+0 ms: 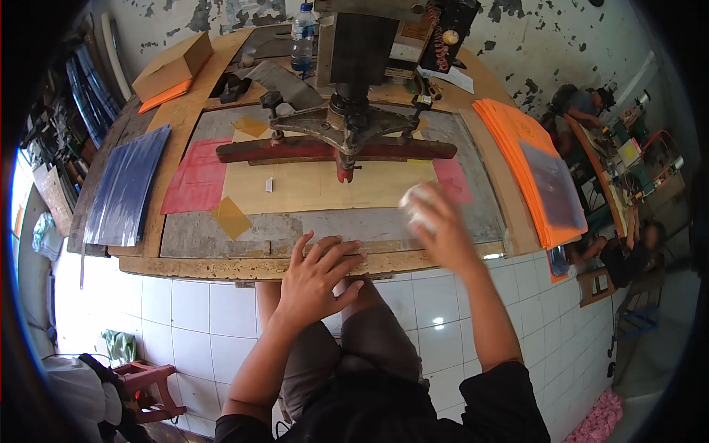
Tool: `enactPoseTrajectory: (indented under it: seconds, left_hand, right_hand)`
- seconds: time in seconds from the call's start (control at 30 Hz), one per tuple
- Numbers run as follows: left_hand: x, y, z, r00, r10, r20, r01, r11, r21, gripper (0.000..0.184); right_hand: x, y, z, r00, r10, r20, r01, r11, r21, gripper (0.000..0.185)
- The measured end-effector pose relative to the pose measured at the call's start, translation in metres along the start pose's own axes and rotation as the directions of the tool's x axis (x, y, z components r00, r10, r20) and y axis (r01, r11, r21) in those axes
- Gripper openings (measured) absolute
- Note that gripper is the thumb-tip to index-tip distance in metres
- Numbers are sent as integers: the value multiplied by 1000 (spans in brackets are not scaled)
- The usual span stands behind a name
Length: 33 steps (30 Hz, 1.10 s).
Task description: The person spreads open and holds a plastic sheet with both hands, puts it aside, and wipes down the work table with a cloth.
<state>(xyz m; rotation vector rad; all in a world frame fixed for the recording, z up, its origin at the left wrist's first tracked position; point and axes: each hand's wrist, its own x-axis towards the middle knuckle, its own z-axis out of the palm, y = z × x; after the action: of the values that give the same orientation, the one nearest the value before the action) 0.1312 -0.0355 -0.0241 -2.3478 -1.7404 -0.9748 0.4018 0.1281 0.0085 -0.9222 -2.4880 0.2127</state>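
Observation:
My right hand [447, 235] is closed around a crumpled white wad [416, 207], perhaps cloth or paper, over the right part of the grey metal plate [310, 224]. Motion blurs the hand a little. With fingers spread, my left hand [317, 275] rests at the front edge of the table and holds nothing. Beyond both hands, a yellow sheet [310, 193] lies on the plate, with pink pieces [196, 176] at its ends and a small white piece [269, 184] on it. Above the sheet stands a press head [343, 122] with a long red bar [288, 150].
Blue plastic sleeves [129, 184] lie at the left, and orange folders [517, 170] are stacked at the right. A cardboard box [173, 65] and a water bottle [303, 37] stand at the back. Other people sit at a bench [591, 148] far right.

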Motion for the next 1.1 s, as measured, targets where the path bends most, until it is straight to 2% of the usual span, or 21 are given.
enactPoseTrajectory:
  seconds: [0.03, 0.13, 0.17, 0.27, 0.3, 0.4, 0.5, 0.53, 0.63, 0.8, 0.9, 0.93, 1.03, 1.1]
  left_hand:
    - [0, 1, 0, 1000, -2, -1, 2, 1000, 0, 42]
    - [-1, -1, -1, 1000, 31, 0, -31, 999, 33, 45]
    - [-3, 0, -1, 1000, 31, 3, -31, 999, 32, 45]
    - [-1, -1, 1, 1000, 30, -2, -30, 999, 36, 46]
    - [-2, -1, 2, 1000, 25, 2, -25, 999, 37, 46]
    - [-2, -1, -1, 999, 29, 13, -30, 999, 44, 46]
    - [-4, 1, -2, 1000, 15, 12, -16, 999, 28, 45]
    - [-4, 1, 0, 1000, 9, 6, -9, 1000, 18, 45]
    - [-5, -3, 3, 1000, 13, 28, -14, 999, 47, 47]
    - [-4, 2, 0, 1000, 3, 10, -3, 1000, 20, 46]
    - [-4, 1, 0, 1000, 0, 19, -1, 999, 32, 46]
    - [-4, 1, 1, 1000, -1, 24, 0, 999, 37, 46]
    - [-2, 3, -2, 1000, -8, 26, 8, 1000, 24, 45]
    - [-1, 2, -2, 1000, -11, 21, 10, 1000, 19, 45]
  right_hand:
    - [1, 27, -6, 999, 10, -31, -17, 979, -203, 52]
    - [10, 61, -1, 904, 367, -217, -386, 921, -53, 47]
    - [6, 63, 5, 939, 296, -175, -299, 954, 10, 47]
    - [18, -25, 13, 997, 14, -82, 0, 986, 170, 44]
    - [13, -50, 21, 993, -104, -53, 113, 972, 205, 41]
    - [26, -57, 25, 960, -279, -19, 277, 937, 215, 40]
    - [51, -27, 29, 994, 16, -107, -7, 996, 91, 35]
    - [52, -32, 29, 996, -4, -88, 9, 999, 50, 35]
    - [47, -67, 43, 928, -361, -92, 372, 903, 216, 34]
    - [58, -40, 44, 997, -38, -70, 46, 992, 118, 32]
    - [44, -58, 47, 957, -279, -82, 287, 952, 110, 32]
    - [35, -64, 42, 964, -258, -64, 266, 947, 179, 31]
    - [18, -20, 17, 989, -143, -49, 148, 982, 119, 31]
    - [13, 39, -7, 987, -53, -154, 48, 998, -35, 32]
